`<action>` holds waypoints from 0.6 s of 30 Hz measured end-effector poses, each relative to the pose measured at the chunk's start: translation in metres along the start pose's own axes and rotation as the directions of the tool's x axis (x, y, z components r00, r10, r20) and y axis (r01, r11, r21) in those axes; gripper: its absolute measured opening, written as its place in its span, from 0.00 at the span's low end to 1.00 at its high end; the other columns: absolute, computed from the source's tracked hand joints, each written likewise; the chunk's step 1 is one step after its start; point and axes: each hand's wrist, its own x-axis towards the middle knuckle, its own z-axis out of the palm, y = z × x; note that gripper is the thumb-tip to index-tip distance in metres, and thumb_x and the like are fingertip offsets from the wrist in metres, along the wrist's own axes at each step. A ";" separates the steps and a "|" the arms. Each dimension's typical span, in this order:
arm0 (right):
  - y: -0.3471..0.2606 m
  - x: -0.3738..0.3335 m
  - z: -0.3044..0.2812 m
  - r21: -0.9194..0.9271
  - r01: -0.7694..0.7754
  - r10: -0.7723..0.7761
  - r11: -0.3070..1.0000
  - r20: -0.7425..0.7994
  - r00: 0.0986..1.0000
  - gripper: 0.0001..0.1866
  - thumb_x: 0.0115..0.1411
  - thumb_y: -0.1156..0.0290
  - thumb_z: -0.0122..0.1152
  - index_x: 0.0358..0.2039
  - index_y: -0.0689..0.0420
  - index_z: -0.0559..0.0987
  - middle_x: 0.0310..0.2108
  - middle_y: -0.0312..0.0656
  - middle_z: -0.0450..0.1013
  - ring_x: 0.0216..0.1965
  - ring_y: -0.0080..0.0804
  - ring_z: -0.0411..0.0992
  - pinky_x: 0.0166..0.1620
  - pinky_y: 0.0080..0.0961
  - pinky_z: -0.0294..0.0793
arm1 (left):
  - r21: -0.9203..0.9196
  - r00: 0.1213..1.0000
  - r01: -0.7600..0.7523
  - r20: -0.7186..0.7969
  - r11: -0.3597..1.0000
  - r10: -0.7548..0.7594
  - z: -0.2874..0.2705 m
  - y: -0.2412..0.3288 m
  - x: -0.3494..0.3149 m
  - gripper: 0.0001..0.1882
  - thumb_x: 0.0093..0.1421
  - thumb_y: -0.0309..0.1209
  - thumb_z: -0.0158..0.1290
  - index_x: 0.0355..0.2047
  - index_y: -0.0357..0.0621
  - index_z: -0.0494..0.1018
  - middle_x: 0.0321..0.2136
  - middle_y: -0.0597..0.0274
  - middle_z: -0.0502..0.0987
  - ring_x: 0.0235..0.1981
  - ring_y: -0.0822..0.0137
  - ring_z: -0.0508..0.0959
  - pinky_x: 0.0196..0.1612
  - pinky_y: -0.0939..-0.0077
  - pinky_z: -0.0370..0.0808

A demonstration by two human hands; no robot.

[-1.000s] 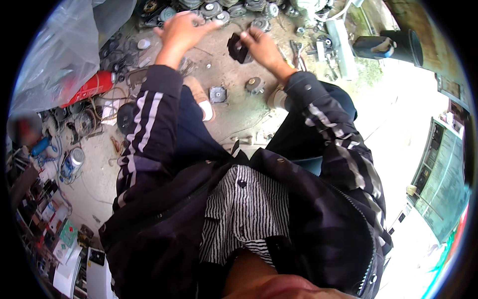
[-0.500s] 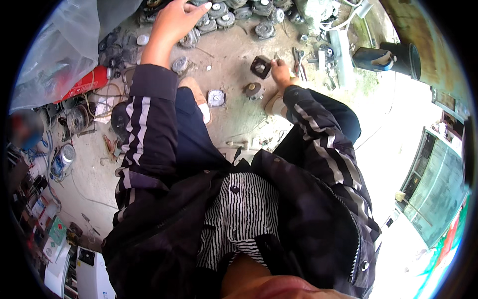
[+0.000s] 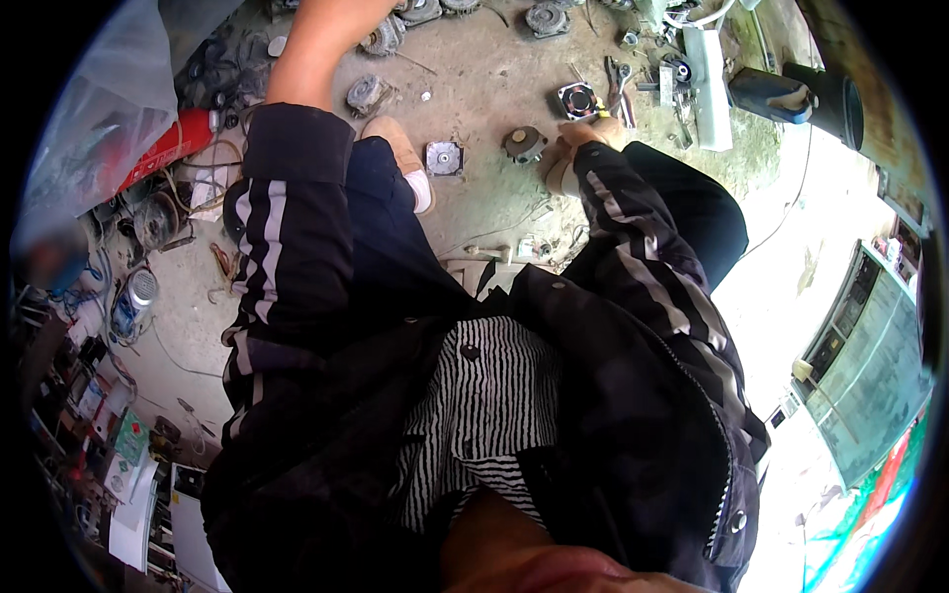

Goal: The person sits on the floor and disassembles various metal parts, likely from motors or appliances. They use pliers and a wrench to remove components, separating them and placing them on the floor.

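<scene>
My left hand [image 3: 356,15] reaches to the far left, over grimy round motor parts; its fingers are cut off by the top edge. My right hand [image 3: 585,135] is low to the floor at the right, fingers curled together; I cannot make out what they hold, if anything. Just beyond it lies a square fan frame [image 3: 577,101] with a dark round middle. A yellow-handled tool [image 3: 601,113] shows beside the frame. To the left of my right hand sits a dark round motor part [image 3: 524,145]. A square silver plate [image 3: 445,158] lies between my feet.
More dirty motors [image 3: 547,19] lie at the far side. Beyond my right hand are loose hand tools [image 3: 619,81], a long white block [image 3: 706,89] and a dark bin [image 3: 836,104]. A red cylinder [image 3: 173,148] and plastic sheeting [image 3: 109,109] stand left.
The view has shifted. The square fan frame has moved right, next to the yellow-handled tool, and my right hand has drawn back from it. My left hand has gone partly out of view at the top.
</scene>
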 end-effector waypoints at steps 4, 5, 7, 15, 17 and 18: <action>0.061 0.017 0.050 -0.343 0.167 -0.205 0.925 -0.078 0.976 0.27 0.52 0.48 0.59 0.37 0.62 0.80 0.37 0.51 0.75 0.42 0.43 0.74 0.42 0.36 0.71 | 0.182 0.978 -0.205 0.001 0.962 0.209 0.010 -0.005 -0.003 0.25 0.56 0.34 0.56 0.52 0.39 0.68 0.32 0.52 0.78 0.32 0.63 0.78 0.36 0.70 0.75; 0.073 0.019 0.060 -0.422 0.196 -0.255 0.885 -0.087 0.963 0.29 0.52 0.46 0.59 0.38 0.62 0.80 0.39 0.53 0.75 0.44 0.44 0.74 0.45 0.36 0.71 | 0.148 0.990 -0.127 0.085 0.981 0.115 0.010 0.009 -0.006 0.25 0.56 0.35 0.57 0.52 0.38 0.68 0.33 0.51 0.78 0.33 0.63 0.79 0.37 0.69 0.75; 0.071 0.012 0.071 -0.449 0.217 -0.276 0.867 -0.071 0.958 0.37 0.45 0.41 0.63 0.42 0.64 0.79 0.43 0.57 0.75 0.49 0.48 0.72 0.50 0.36 0.70 | 0.159 0.983 -0.136 0.145 0.978 0.113 0.014 0.008 -0.007 0.25 0.55 0.36 0.57 0.51 0.38 0.69 0.35 0.49 0.78 0.37 0.58 0.79 0.40 0.67 0.74; -0.078 -0.113 0.044 -0.319 0.265 -0.322 0.910 -0.140 0.936 0.30 0.44 0.48 0.66 0.37 0.63 0.80 0.36 0.56 0.77 0.42 0.46 0.76 0.46 0.35 0.72 | 0.304 0.975 -0.214 0.120 0.928 0.186 0.015 0.007 -0.015 0.23 0.56 0.41 0.56 0.46 0.39 0.72 0.38 0.50 0.78 0.40 0.55 0.78 0.41 0.63 0.75; -0.120 -0.126 0.016 -0.306 0.347 -0.403 0.887 -0.143 0.904 0.27 0.45 0.50 0.67 0.37 0.62 0.80 0.35 0.54 0.77 0.40 0.45 0.77 0.44 0.35 0.73 | 0.236 0.964 -0.253 0.147 0.938 0.222 0.037 -0.023 0.011 0.25 0.53 0.50 0.59 0.44 0.46 0.77 0.30 0.58 0.81 0.33 0.65 0.79 0.39 0.72 0.73; -0.143 -0.141 0.001 -0.284 0.392 -0.441 0.875 -0.133 0.888 0.26 0.45 0.51 0.67 0.37 0.61 0.80 0.34 0.53 0.78 0.39 0.45 0.77 0.44 0.35 0.73 | 0.274 0.966 -0.246 0.152 0.930 0.211 0.045 -0.012 0.012 0.21 0.52 0.47 0.60 0.40 0.46 0.78 0.31 0.56 0.81 0.34 0.62 0.80 0.39 0.69 0.74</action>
